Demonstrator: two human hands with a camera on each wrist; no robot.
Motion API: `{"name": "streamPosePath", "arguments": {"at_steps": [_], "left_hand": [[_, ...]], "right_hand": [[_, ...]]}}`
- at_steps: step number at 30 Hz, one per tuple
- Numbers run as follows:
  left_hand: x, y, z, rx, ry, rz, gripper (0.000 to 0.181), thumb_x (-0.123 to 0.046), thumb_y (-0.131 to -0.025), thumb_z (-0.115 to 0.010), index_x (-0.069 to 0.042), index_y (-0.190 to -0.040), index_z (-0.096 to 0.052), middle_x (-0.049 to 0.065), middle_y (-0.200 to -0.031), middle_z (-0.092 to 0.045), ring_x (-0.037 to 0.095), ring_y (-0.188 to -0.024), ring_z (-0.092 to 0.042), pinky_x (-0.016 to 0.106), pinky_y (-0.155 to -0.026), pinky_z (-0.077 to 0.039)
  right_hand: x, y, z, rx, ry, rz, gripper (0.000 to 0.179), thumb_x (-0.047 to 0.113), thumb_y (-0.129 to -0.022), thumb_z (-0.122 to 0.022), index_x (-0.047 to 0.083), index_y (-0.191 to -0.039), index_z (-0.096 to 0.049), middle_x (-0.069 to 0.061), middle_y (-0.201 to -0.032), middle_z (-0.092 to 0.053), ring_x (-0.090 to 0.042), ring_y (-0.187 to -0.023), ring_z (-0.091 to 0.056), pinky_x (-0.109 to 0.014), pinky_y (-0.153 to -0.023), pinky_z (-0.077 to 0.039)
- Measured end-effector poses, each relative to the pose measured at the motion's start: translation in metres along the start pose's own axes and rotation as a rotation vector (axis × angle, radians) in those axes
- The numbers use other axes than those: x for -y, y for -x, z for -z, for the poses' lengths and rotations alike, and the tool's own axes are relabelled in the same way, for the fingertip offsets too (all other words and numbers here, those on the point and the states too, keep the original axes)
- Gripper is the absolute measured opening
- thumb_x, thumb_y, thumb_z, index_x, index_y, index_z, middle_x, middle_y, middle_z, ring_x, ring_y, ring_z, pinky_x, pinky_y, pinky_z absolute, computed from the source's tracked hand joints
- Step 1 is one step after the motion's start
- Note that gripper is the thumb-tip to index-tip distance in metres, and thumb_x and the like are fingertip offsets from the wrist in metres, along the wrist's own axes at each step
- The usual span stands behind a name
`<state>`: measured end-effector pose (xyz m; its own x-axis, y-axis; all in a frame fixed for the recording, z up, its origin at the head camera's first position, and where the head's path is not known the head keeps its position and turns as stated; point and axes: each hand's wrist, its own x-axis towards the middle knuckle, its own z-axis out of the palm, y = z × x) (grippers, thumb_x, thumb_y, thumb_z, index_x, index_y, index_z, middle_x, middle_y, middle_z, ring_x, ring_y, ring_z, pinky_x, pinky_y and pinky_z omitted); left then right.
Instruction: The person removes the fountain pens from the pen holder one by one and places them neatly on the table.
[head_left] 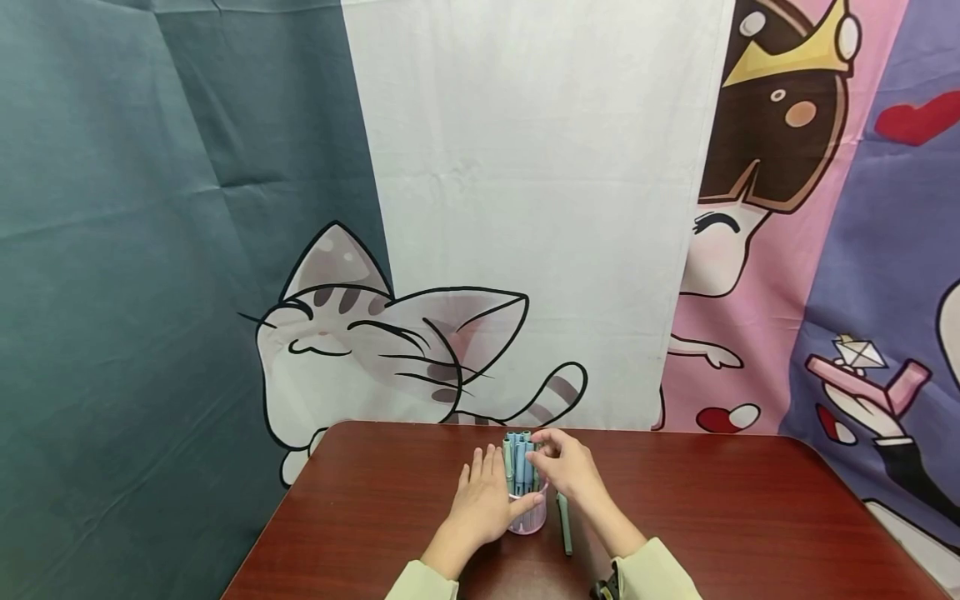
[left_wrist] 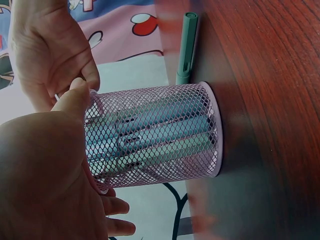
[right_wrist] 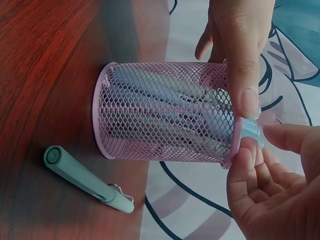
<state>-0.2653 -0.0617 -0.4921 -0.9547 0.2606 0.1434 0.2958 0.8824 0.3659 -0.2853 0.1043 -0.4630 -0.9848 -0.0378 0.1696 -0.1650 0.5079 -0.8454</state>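
A pink mesh pen holder [left_wrist: 155, 135] stands on the table, filled with several blue and green pens [head_left: 519, 467]. My left hand [head_left: 483, 500] rests against the holder's left side with its fingers extended. Its thumb lies across the front of the rim, as the right wrist view shows. At the right of the rim, my right hand [head_left: 567, 468] has its thumb and curled fingers around the top of a blue pen [right_wrist: 254, 131], whose lower part is inside the mesh. A capped green pen [right_wrist: 87, 177] lies on the table to the right of the holder.
The reddish-brown wooden table [head_left: 360, 517] has its far edge just behind the holder. Beyond it hangs a curtain [head_left: 540, 208] printed with a cartoon cat and other figures. A dark watch [head_left: 606, 583] shows at the right sleeve.
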Motion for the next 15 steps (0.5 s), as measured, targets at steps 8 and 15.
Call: {"name": "streamPosePath", "arguments": {"at_steps": [8,15], "left_hand": [[-0.0014,0.0000,-0.0009,0.004,-0.001,0.002,0.103,-0.069,-0.090,-0.059,0.008,-0.153,-0.032,0.026,-0.158,-0.035,0.044,-0.150,-0.025,0.062,-0.117,-0.025],[-0.0009,-0.0003,-0.0001,0.004,-0.003,0.001,0.104,-0.071,-0.089,-0.058,0.007,-0.153,-0.032,0.025,-0.159,-0.034,0.044,-0.150,-0.025,0.062,-0.117,-0.025]], "right_hand": [[-0.0012,0.0000,-0.0003,0.000,0.022,0.012,0.023,0.015,-0.091,-0.075,0.011,-0.113,-0.071,0.002,-0.070,-0.058,-0.011,-0.056,-0.054,-0.026,-0.051,-0.043],[-0.0018,-0.0005,-0.0001,-0.003,0.024,0.012,0.016,0.015,-0.091,-0.076,0.013,-0.106,-0.069,0.004,-0.071,-0.060,-0.012,-0.055,-0.054,-0.027,-0.051,-0.044]]}}
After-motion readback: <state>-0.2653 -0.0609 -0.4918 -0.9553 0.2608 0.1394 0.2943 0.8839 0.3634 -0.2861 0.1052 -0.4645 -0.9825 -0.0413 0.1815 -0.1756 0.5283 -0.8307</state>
